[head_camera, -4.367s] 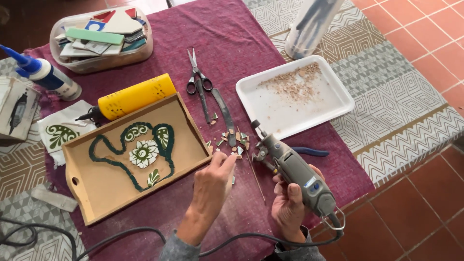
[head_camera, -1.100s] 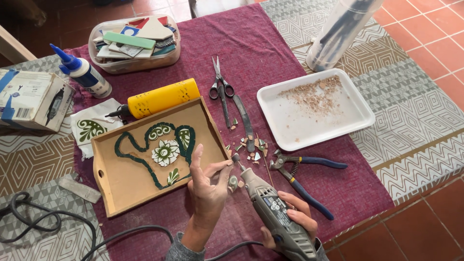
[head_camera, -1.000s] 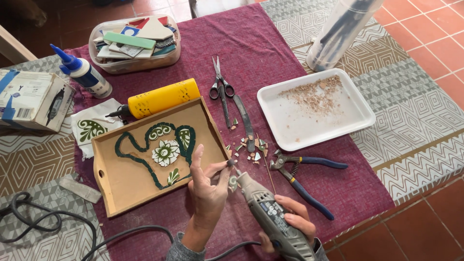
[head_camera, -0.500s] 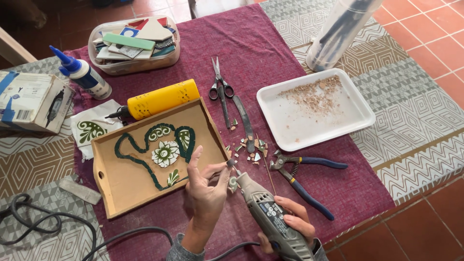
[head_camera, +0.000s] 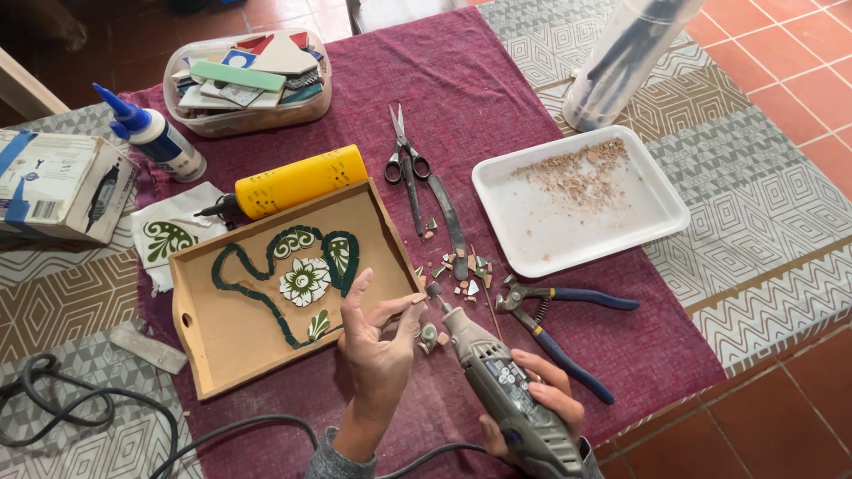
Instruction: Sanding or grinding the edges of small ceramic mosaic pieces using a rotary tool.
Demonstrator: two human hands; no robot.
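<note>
My right hand (head_camera: 541, 399) grips a grey corded rotary tool (head_camera: 501, 390), its tip pointing up-left toward my left fingertips. My left hand (head_camera: 377, 341) pinches a small tile piece (head_camera: 417, 299) between thumb and fingers, right at the tool's bit. A second small shard (head_camera: 429, 335) lies on the maroon cloth just below. Left of the hand sits a wooden tray (head_camera: 231, 337) holding a green and white tile mosaic (head_camera: 297, 275) with a flower in the middle.
Tile shards (head_camera: 457, 266), blue-handled nippers (head_camera: 559, 315), scissors (head_camera: 402, 155) and a white tray of crumbs (head_camera: 577, 222) lie to the right. A yellow cylinder (head_camera: 293, 182), glue bottle (head_camera: 151, 133), tub of tiles (head_camera: 244, 80), cardboard box (head_camera: 53, 182) and black cord (head_camera: 89, 412) are at the left.
4.4 s ago the tool was held upright off to the right; now its bit is at the piece in my left fingers. In the last second the tip shifted slightly away to the right.
</note>
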